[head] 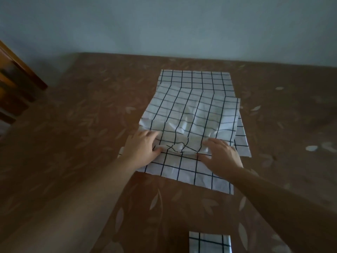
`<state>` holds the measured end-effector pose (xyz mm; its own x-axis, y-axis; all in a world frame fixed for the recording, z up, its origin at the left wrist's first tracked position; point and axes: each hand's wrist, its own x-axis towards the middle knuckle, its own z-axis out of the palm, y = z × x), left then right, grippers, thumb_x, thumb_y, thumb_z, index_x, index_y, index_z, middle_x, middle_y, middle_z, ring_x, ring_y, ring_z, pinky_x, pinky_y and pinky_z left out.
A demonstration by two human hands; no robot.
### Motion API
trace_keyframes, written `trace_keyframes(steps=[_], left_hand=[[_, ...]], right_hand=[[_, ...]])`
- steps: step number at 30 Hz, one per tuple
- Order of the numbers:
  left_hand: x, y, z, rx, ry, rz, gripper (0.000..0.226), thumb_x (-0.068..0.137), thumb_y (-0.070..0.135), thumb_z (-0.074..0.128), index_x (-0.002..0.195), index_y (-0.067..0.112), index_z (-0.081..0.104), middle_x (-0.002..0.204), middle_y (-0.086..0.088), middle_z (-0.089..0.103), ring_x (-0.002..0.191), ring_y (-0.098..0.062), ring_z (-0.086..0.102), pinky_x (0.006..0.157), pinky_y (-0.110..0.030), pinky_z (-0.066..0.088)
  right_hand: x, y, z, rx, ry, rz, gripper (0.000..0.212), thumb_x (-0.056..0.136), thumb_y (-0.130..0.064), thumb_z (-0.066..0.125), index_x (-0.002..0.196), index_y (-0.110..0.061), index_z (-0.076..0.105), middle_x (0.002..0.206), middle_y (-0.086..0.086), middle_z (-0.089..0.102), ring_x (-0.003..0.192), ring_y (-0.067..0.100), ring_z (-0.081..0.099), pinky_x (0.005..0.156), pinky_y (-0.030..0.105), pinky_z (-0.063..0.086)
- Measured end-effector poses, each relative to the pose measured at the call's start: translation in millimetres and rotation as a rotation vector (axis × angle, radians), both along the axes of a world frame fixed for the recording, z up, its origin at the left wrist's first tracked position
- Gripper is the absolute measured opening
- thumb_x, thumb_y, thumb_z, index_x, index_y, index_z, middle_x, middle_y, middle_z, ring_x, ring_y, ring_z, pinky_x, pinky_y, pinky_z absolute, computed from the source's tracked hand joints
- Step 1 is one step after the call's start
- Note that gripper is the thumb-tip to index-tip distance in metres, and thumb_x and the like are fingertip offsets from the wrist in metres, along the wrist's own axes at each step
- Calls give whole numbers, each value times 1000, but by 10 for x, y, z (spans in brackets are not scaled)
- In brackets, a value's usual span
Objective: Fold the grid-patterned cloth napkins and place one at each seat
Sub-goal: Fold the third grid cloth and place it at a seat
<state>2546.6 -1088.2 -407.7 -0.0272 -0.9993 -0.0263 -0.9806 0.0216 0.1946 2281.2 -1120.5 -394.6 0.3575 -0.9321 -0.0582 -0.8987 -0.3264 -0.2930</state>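
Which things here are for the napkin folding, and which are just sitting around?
For the job: top napkin, napkin pile, folded napkin, left hand, right hand.
Just there: leaf-patterned tablecloth, wooden chair.
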Motion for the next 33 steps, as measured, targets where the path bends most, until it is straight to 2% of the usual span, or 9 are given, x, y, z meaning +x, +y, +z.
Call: trace_keyframes(steps=[5,10,13,17,20,24,26,29,33], left_hand=[[-168,406,162,-50,-53,27,17,90,28,57,92,22,73,88,3,67,86,-19,62,76,-33,46],[-291,733,667,-87,73,82,20,85,21,60,65,21,59,64,10,53,58,-11,53,57,-22,41],[-413,911,1157,-36,160,57,10,78,29,67,85,23,68,86,10,60,85,-13,62,80,-30,49],[-791,1145,1971,39,305,-60,78,70,59,76,138,38,44,145,13,44,132,-11,43,108,-32,35],[-1223,1298,2510,49,350,-97,84,70,71,65,143,48,31,154,14,36,138,-13,38,113,-42,32],[-1717,1672,3071,-84,560,-66,28,81,38,72,101,19,70,87,1,70,71,-11,64,66,-27,50],[-1851,1909,3272,-150,654,-35,9,82,27,74,87,20,73,68,2,66,51,-10,57,52,-26,46],[-1941,2300,3499,-215,816,-32,14,78,28,79,90,24,74,76,-2,73,59,-15,66,57,-36,54],[-1993,2757,3692,-185,1009,5,22,74,26,84,93,22,74,87,3,77,77,-15,74,70,-29,58]], right_hand=[[-80,337,278,-74,17,-26,22,96,-22,49,91,-26,70,97,-6,71,76,13,58,80,25,42],[-251,533,889,-179,33,21,22,98,-23,47,91,-22,68,89,-5,70,73,14,59,72,24,34],[-347,668,1389,-237,-10,50,22,96,-22,49,88,-21,69,84,-4,70,72,16,62,70,24,36],[-479,982,2179,-371,-67,205,16,90,-19,58,87,-23,73,81,-8,72,70,12,66,78,24,49],[-582,1362,2791,-468,-97,312,15,86,-14,63,89,-22,76,84,-6,75,73,16,69,76,24,49],[-849,1974,3464,-515,-111,280,19,88,-25,62,104,-30,71,99,-8,73,88,17,67,72,20,34],[-1095,2221,3675,-474,-66,216,37,86,-43,63,121,-36,59,116,-12,66,102,12,62,85,24,37],[-1481,2418,3835,-343,-21,109,84,68,-72,66,138,-33,43,141,-11,47,126,14,48,108,40,34],[-1768,2552,3889,-15,-450,75,139,24,-92,65,144,-29,30,147,10,36,131,23,43,101,36,42]])
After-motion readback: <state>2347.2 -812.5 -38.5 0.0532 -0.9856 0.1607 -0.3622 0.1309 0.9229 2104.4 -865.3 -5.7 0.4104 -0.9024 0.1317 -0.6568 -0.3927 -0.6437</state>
